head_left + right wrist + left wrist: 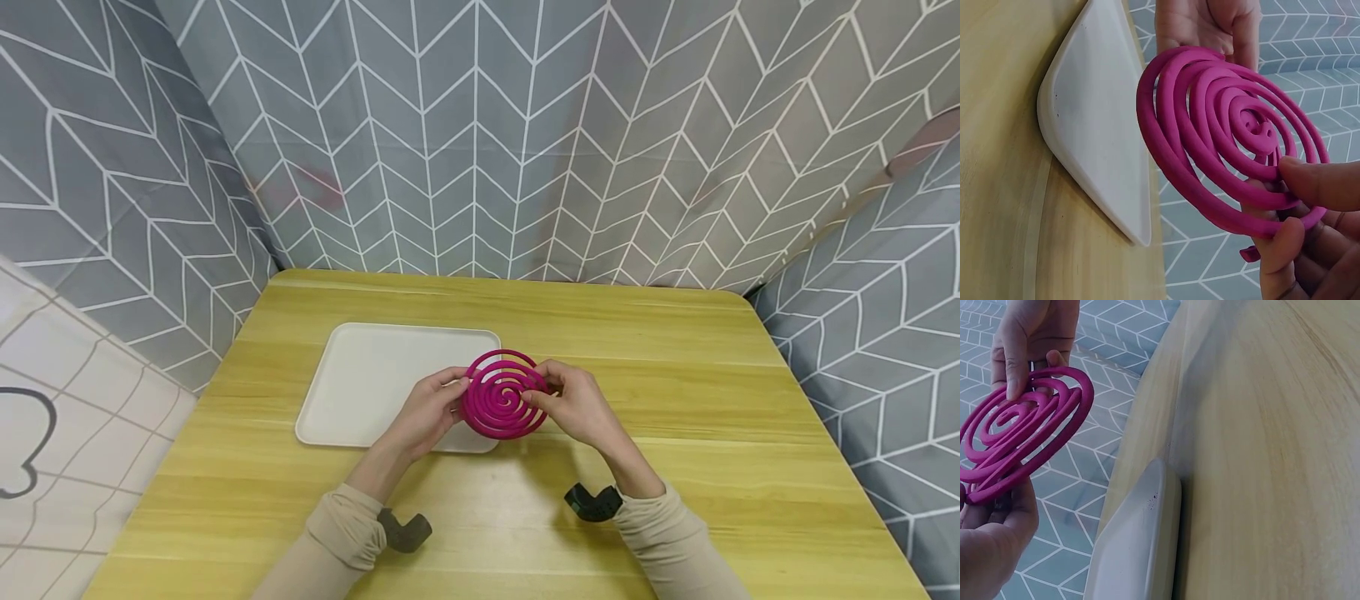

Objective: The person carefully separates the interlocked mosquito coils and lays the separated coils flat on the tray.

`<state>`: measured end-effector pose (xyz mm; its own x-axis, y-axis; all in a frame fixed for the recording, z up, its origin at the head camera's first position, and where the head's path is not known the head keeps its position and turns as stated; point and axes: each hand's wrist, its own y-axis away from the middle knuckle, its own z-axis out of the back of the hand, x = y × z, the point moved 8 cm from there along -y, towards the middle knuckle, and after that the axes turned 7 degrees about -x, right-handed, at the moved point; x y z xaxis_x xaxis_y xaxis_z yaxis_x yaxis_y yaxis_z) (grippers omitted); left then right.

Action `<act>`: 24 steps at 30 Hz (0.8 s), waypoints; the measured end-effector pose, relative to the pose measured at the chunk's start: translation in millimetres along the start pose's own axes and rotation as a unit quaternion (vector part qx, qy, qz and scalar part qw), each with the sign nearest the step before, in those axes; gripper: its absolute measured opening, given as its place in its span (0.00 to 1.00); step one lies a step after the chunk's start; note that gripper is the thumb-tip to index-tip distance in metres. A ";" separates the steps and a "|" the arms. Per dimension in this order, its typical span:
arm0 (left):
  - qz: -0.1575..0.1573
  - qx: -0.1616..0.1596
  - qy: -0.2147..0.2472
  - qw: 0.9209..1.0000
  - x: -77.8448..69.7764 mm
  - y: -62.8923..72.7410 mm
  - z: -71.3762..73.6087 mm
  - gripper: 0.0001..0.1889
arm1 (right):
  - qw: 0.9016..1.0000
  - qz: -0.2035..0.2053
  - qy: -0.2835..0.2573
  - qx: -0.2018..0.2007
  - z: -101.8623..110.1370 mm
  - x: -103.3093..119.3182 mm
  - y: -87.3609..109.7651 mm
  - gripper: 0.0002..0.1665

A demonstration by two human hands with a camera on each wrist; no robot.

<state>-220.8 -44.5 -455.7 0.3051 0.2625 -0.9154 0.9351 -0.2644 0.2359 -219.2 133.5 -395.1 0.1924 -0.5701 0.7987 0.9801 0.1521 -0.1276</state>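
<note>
A magenta mosquito coil (pixel 505 398), seemingly a nested pair of spirals, is held up over the table near the tray's right end. My left hand (pixel 426 414) grips its left rim between thumb and fingers. On the opposite side my right hand (pixel 576 406) pinches the coil, its thumb lying across the rings. In the right wrist view, the right thumb (pixel 1319 182) presses the upper face with fingers beneath, and a short magenta end (pixel 1250 254) pokes out below. The left wrist view shows the coil tilted between both hands.
A shallow white tray (pixel 375 383) lies on the wooden table (pixel 675 367), to the left and partly behind the left hand. Dark wrist-worn devices (pixel 592 503) sit at both cuffs. Grey patterned curtains (pixel 510 150) stand behind and beside the table.
</note>
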 end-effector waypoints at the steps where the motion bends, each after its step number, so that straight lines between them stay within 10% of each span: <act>1: -0.001 0.001 -0.003 1.000 0.4 -0.2 0.1 0.16 | 1.000 0.000 0.000 0.000 -0.1 0.1 0.2 0.05; 24: -0.026 0.025 -0.034 0.999 2.5 -1.4 -2.0 0.18 | 1.000 0.013 -0.010 0.007 2.2 6.2 3.0 0.06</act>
<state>-221.0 -41.6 -457.6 0.2429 0.2146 -0.9460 0.9385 -0.2986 0.1732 -215.2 132.2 -389.3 0.2171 -0.5500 0.8064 0.9739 0.1779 -0.1409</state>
